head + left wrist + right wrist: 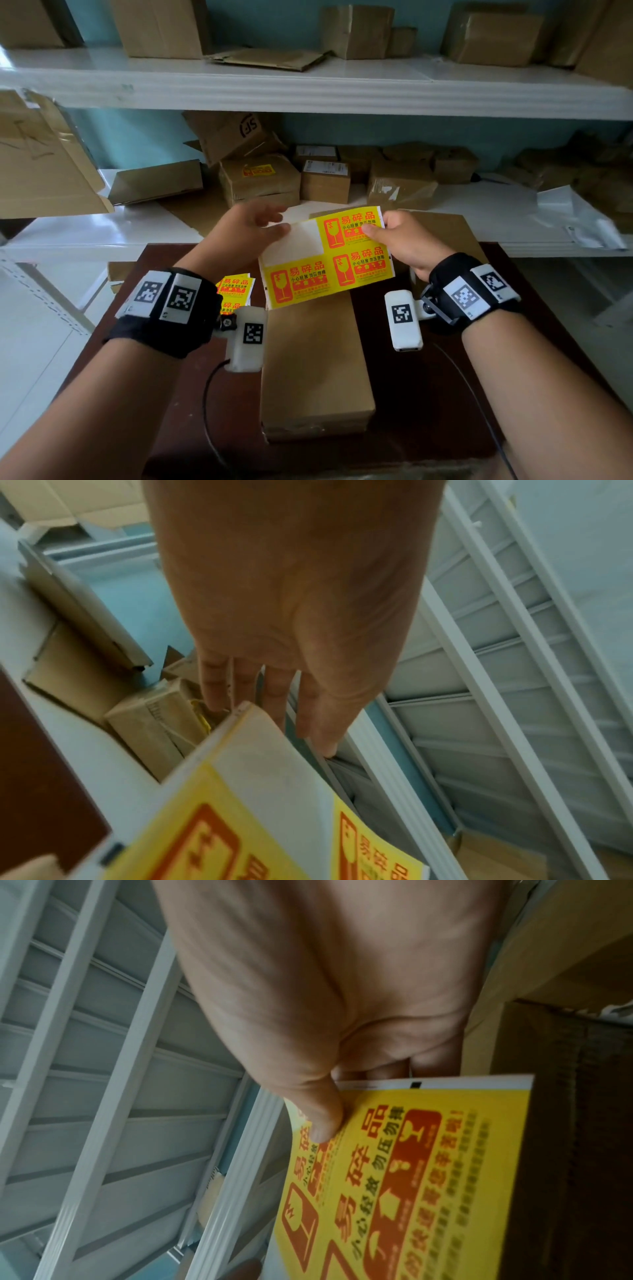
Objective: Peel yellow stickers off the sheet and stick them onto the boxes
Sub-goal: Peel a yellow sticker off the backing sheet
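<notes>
I hold a sticker sheet (325, 257) in the air above a plain brown box (315, 370) that lies on the dark table. Three yellow stickers remain on it, and its upper left quarter is bare backing. My right hand (371, 231) pinches the sheet's right top edge, with the thumb (322, 1123) lying on a yellow sticker (411, 1177). My left hand (270, 222) has straight fingers (274, 710) at the bare corner of the sheet (274, 791) and touches it there. On the shelf behind, a box carries a yellow sticker (259, 170).
More sticker sheets (236, 291) lie on the table (445, 394), partly under my left wrist. The white shelf (479, 219) behind holds several cardboard boxes, flat cardboard and plastic bags (575, 219). An upper shelf (308, 92) carries more boxes.
</notes>
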